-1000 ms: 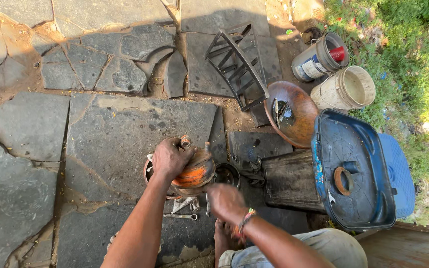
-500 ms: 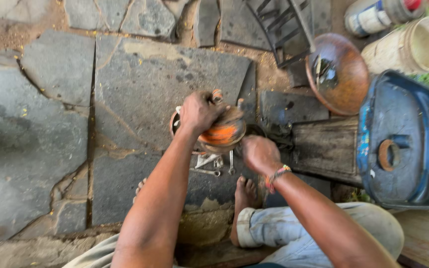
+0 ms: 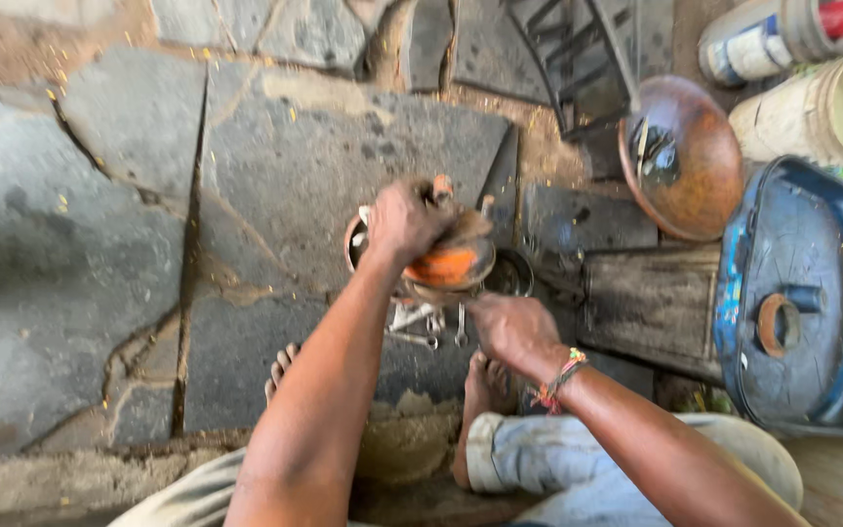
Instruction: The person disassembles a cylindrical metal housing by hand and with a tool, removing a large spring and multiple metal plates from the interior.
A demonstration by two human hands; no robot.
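Head camera looked straight down at a person seated at the edge of a stone-slab floor [image 3: 100,234], bare feet out in front. The left hand [image 3: 404,220] was clenched over the top of a grimy orange machine part [image 3: 446,262], fingers wrapped round its upper edge, holding it raised just above a round metal housing [image 3: 355,244]. The right hand [image 3: 511,330] hovered lower and nearer the body, fingers loosely curled, just over a scatter of wrenches [image 3: 421,322] lying on the slab; whether it actually gripped anything could not be told, since the palm faced away.

Compared with a second ago, the view had dropped and swung left, so the rusty bowl [image 3: 683,156], the blue fuel can [image 3: 802,293] and the pale bucket [image 3: 836,107] had slid toward the right edge. The left hand kept its grasp on the orange part throughout, in much the same place over the housing. The right hand stayed close under that part without closing on it. That suggests the part was being steadied or turned with one hand while the other remained free by the tools.

A dark wooden block [image 3: 651,303] sat between the work and the fuel can, and a black metal rack [image 3: 578,49] lay beyond, well apart from both hands
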